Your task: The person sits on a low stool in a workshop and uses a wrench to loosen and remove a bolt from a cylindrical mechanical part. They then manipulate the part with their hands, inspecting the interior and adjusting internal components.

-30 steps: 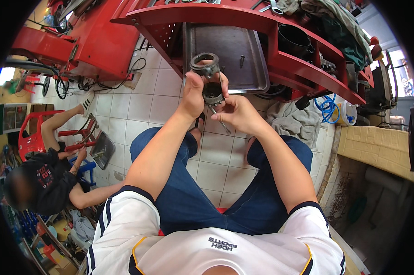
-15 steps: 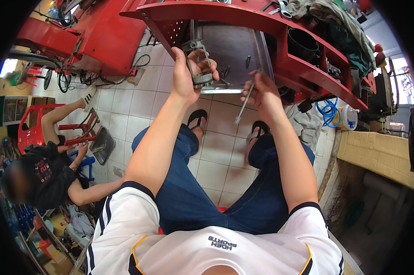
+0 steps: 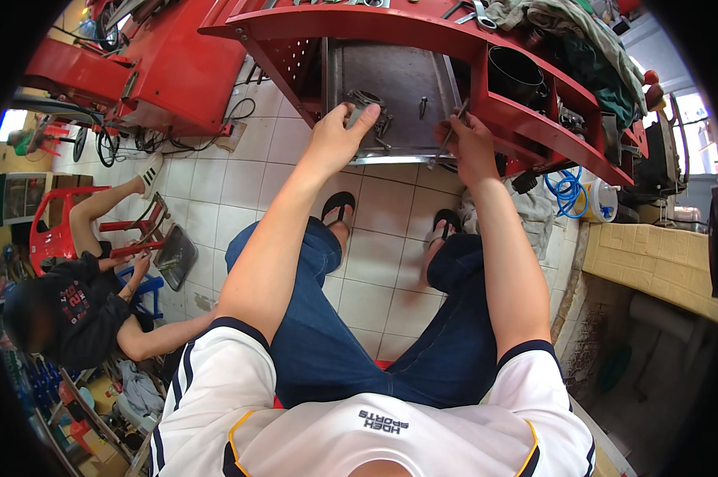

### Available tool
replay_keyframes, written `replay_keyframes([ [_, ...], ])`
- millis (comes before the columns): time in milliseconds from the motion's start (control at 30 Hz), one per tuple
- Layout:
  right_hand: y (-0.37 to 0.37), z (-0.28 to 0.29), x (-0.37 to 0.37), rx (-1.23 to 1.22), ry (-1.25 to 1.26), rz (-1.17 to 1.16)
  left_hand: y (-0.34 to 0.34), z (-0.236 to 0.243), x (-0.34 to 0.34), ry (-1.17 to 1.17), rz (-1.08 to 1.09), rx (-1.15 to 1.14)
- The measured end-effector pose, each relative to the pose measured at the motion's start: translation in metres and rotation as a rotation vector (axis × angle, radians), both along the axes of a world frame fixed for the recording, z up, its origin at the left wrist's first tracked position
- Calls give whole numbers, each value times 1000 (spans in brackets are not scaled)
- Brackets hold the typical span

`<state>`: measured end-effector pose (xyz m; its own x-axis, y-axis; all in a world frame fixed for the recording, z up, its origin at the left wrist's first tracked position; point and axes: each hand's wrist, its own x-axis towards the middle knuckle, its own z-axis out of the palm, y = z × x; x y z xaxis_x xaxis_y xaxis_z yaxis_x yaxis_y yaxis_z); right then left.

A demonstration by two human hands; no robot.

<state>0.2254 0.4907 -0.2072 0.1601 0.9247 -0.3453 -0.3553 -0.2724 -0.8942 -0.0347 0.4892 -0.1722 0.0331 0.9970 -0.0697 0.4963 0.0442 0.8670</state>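
Observation:
My left hand (image 3: pixel 339 137) is closed on a grey metal ring-shaped part (image 3: pixel 363 98) at the left side of a steel tray (image 3: pixel 387 67); fingers and part overlap, so much of the part is hidden. Small metal pieces (image 3: pixel 384 137) lie just right of that hand, and a bolt (image 3: pixel 423 108) rests farther right. At the tray's right edge, my right hand (image 3: pixel 469 140) grips a thin steel rod (image 3: pixel 433 161), held slanting with its lower end toward me.
A red bench (image 3: pixel 351 24) bearing wrenches and rags surrounds the tray. A blue hose coil (image 3: pixel 567 193), cloth (image 3: pixel 518 222) and cardboard (image 3: pixel 649 266) lie at right. A co-worker (image 3: pixel 73 314) sits at left near red metal frames (image 3: pixel 132 234). My feet stand on floor tiles.
Both hands have moved forward over the tray, apart from each other. The rod was drawn away from the metal part by my right hand; the part is now lower, by the tray.

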Motion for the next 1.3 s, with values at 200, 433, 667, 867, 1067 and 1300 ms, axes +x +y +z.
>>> replay_keyframes([
  [200, 10, -1, 1, 82, -749, 237, 0, 25, -6, 149, -26, 16],
  [433, 9, 12, -15, 127, -808, 395, 3, 27, -3, 199, 83, 108],
  [667, 21, -39, -10, 359, -919, 249, 12, 22, 4, -409, 167, -208],
  [867, 12, -25, -24, 276, -938, 310, 12, 21, -7, -408, 188, -222],
  [1067, 12, -47, -19, 406, -1108, 334, 10, 26, -8, -391, 173, -242],
  [1300, 14, -40, -29, 462, -1123, 261, 6, 31, -9, -463, 139, -215],
])
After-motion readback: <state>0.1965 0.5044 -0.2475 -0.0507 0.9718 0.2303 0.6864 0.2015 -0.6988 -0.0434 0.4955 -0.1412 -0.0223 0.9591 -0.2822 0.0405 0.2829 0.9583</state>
